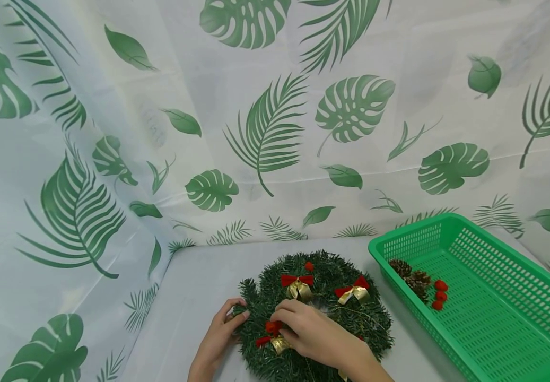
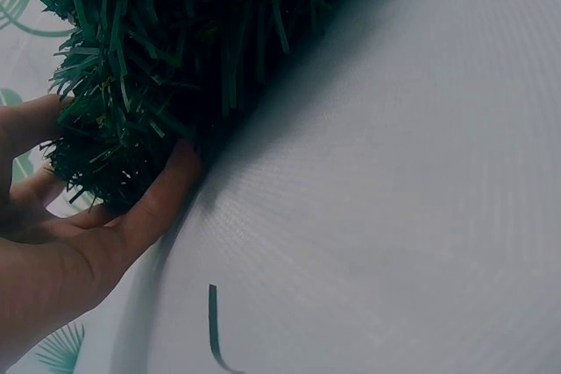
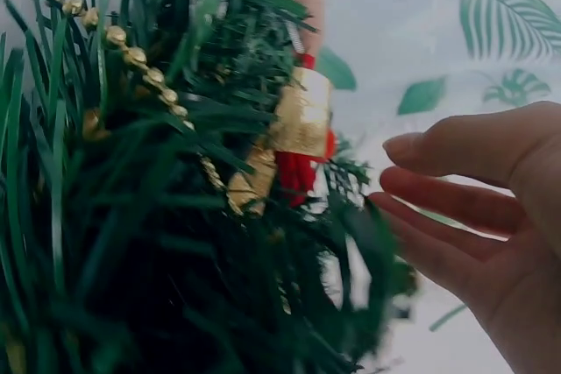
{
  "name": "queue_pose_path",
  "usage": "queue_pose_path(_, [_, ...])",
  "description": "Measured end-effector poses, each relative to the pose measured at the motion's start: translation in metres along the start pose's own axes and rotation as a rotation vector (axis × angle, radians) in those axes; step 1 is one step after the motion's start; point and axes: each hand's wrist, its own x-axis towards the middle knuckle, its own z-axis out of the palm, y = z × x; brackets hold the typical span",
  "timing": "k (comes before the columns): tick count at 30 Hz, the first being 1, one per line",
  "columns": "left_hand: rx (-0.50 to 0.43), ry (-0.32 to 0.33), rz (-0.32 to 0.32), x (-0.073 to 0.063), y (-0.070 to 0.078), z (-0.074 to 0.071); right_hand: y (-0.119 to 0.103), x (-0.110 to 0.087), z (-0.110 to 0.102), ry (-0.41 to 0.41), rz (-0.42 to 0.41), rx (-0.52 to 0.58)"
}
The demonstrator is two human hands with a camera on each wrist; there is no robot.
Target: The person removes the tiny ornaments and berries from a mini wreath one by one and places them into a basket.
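Note:
A green Christmas wreath (image 1: 370,323) lies on the white-covered table, dressed with red-and-gold bows (image 1: 297,285) and a gold bead string (image 3: 136,57). My left hand (image 1: 217,337) grips its left edge, thumb and fingers on either side of a sprig (image 2: 105,151). Over the wreath's lower left, my right hand (image 1: 310,331) is beside a red pompom cluster (image 1: 272,327) and a bow (image 1: 280,345). In the right wrist view, its thumb and fingers (image 3: 438,194) are slightly apart, with nothing visible between them. Another red pompom (image 1: 309,266) sits near the wreath's top.
Right of the wreath stands a green plastic basket (image 1: 494,318) holding several pine cones (image 1: 418,286) and red pompoms (image 1: 439,295). A white sheet printed with green leaves (image 1: 265,132) hangs behind and to the left. A loose green strand (image 2: 213,326) shows in the left wrist view.

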Motion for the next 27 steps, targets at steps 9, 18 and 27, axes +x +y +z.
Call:
queue_pose_path(9, [-0.015, -0.011, -0.004, -0.001, 0.0, -0.001, 0.001, 0.009, 0.015, -0.078, 0.048, -0.003])
queue_pose_path(18, [-0.014, -0.015, -0.011, -0.001, 0.0, -0.001, 0.001, 0.014, 0.028, -0.093, 0.129, -0.096])
queue_pose_path(27, [-0.017, -0.001, -0.011, -0.001, 0.001, 0.0, -0.001, 0.019, 0.034, -0.089, 0.146, -0.144])
